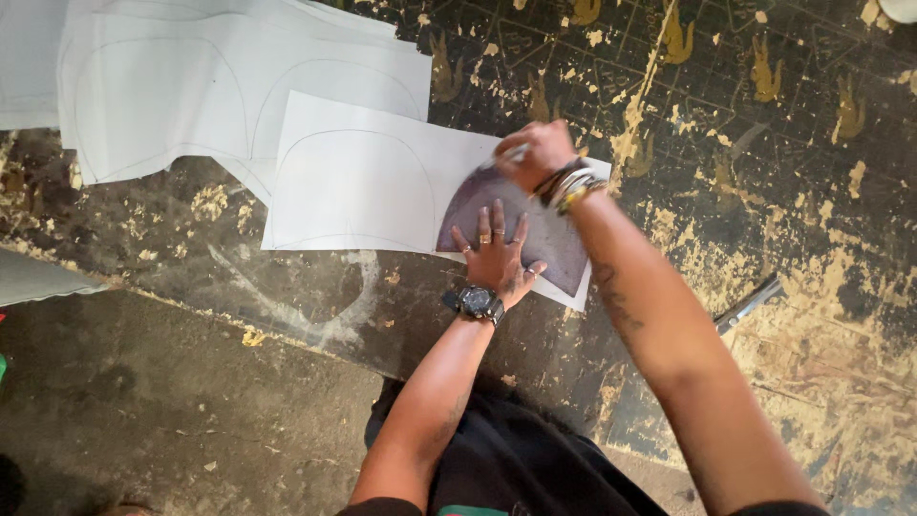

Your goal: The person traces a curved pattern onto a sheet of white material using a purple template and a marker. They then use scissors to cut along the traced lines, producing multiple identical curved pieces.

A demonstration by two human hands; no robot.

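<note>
The dark template [549, 239], a curved purplish piece with a rounded top, lies flat on the right end of a white sheet [363, 182], near the middle of the view. Your left hand [497, 250] presses down on it, fingers spread wide and palm flat against its lower part. Your right hand [535, 153] sits at the template's upper edge, closed around a pale marking tool [513, 153] whose tip meets the sheet just beside the curve; the tool is small and its kind cannot be told. A curved outline is already drawn on the sheet, left of the template.

You wear a black watch [476, 302] on the left wrist and a stack of bracelets [565, 185] on the right.

A second, larger white sheet [191, 96] with similar drawn curves lies behind, partly under the first. All rest on a worn dark floor [764, 143] with flaking yellow patches. A slim metal tool [750, 304] lies on the floor, well apart to your right.
</note>
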